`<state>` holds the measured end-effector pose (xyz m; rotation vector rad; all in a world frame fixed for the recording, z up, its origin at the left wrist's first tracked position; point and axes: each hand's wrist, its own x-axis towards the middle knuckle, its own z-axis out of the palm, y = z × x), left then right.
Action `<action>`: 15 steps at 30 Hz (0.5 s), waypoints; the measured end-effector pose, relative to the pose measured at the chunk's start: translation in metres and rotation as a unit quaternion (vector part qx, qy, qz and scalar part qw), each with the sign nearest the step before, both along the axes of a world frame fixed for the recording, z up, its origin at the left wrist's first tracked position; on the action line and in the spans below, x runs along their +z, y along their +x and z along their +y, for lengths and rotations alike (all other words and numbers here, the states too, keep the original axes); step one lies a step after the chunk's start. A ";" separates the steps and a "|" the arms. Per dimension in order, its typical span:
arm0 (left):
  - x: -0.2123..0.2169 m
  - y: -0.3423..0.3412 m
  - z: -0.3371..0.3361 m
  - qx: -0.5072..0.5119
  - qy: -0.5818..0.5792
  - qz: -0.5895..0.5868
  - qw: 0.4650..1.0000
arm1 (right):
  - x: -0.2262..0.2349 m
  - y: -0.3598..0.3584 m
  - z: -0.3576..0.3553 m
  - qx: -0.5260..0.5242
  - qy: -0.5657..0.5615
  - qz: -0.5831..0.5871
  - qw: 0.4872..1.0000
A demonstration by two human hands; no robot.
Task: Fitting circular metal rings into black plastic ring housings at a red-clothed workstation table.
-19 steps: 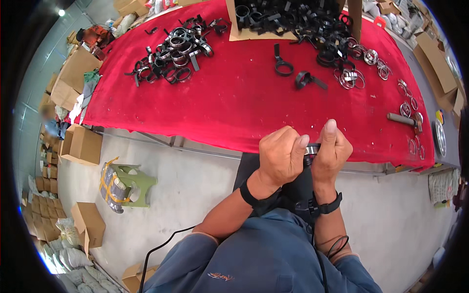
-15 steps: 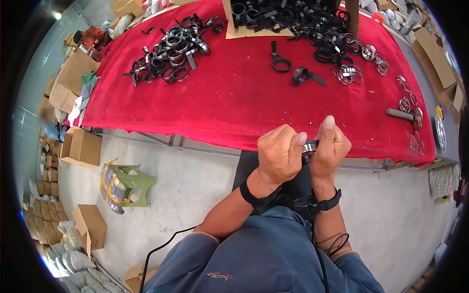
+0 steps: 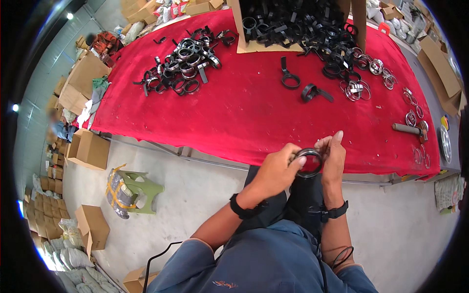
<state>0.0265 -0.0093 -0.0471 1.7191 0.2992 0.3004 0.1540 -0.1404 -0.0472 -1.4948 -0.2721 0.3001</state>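
Observation:
A black ring with a shiny rim is held face-up just off the table's near edge, its opening turned toward me. My left hand pinches its left side, thumb lying over the rim. Against the ring's right side is my right hand, fingers curled near the far rim and thumb raised; part of that contact is hidden. Beyond them on the red cloth lie two loose black rings with flat tabs, one ring farther off and another ring nearer.
A heap of similar rings covers the far left. More spill from an open carton at the back. Thin metal rings and a hammer lie at right. A green stool stands on the floor at left.
The ring has turned from edge-on to face-on between my hands. My right hand's grip has loosened from its tight thumb press. The view has shifted slightly.

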 end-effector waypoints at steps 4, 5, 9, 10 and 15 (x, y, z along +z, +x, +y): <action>-0.005 -0.006 0.087 0.024 -0.070 0.090 0.993 | -0.033 0.038 -0.030 -0.042 -0.050 -0.021 0.998; 0.009 -0.007 0.118 0.043 -0.052 0.073 0.995 | -0.042 0.050 -0.045 -0.052 -0.046 -0.020 0.997; 0.052 -0.011 0.286 0.186 -0.104 -0.059 0.975 | -0.044 0.072 -0.078 -0.073 -0.031 0.008 0.997; 0.059 -0.025 0.336 0.145 -0.157 -0.158 0.964 | -0.044 0.076 -0.074 -0.076 -0.025 0.008 0.997; 0.037 -0.012 0.368 0.358 -0.111 -0.122 0.919 | -0.038 0.143 -0.076 -0.146 -0.202 -0.140 0.958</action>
